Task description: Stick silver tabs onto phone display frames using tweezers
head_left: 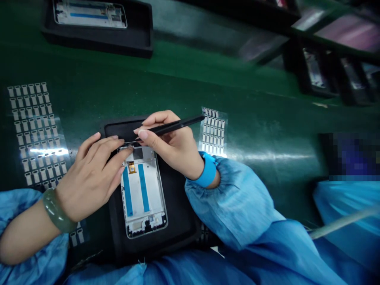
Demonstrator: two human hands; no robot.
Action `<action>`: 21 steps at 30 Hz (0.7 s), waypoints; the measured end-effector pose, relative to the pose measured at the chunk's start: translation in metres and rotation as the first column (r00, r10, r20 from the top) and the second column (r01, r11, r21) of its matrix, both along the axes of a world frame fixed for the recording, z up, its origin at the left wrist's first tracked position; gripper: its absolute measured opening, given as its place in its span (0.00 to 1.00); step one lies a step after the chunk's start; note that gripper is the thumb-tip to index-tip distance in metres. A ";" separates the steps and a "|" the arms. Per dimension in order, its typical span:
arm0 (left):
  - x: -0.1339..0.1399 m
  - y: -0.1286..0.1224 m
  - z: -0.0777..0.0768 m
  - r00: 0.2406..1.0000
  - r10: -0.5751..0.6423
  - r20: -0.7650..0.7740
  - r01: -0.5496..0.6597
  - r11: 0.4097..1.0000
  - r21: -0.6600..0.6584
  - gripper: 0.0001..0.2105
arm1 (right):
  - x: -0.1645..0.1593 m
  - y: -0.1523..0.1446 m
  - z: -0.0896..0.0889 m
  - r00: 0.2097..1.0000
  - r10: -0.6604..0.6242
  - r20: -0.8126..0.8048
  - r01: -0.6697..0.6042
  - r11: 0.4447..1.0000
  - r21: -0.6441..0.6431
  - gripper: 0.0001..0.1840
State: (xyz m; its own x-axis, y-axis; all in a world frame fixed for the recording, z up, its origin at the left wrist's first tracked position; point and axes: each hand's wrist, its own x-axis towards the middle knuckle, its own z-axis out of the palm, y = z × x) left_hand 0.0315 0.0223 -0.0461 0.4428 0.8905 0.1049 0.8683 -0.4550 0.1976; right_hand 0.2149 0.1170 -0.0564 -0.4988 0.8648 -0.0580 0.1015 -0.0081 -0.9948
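Observation:
A phone frame (136,198) lies in a black tray (184,221) in front of me, its white inner side up with two blue strips and a small gold flex piece (132,168). My left hand (92,170) rests at the frame's upper left corner, fingers stretched and apart, fingertips touching the top edge. Slim black tweezers (178,125) are gripped in my right hand (175,146). Their tip points left and down at the frame's top edge, close to my left fingertips. What lies under those fingertips is hidden.
Clear sheets of small pale stickers lie on the green table, a large sheet (35,130) left and a smaller sheet (213,132) right. Another black tray (97,41) with a phone frame stands at the back left. At right, a person's blue sleeve (350,206) shows; blurred trays (317,89) stand behind.

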 end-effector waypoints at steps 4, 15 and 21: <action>0.007 -0.003 0.003 0.999 0.021 -0.040 -0.020 1.000 0.019 0.19 | -0.002 0.002 0.003 0.999 0.042 -0.006 -0.041 0.998 0.042 0.14; 0.010 -0.003 0.006 0.999 0.037 -0.026 -0.037 0.999 0.012 0.18 | -0.004 0.003 0.002 0.993 0.078 0.087 -0.098 0.961 0.259 0.08; 0.010 -0.003 0.005 0.999 0.031 -0.033 -0.031 0.999 0.015 0.18 | -0.004 0.005 0.001 0.988 0.093 0.124 -0.132 0.920 0.368 0.06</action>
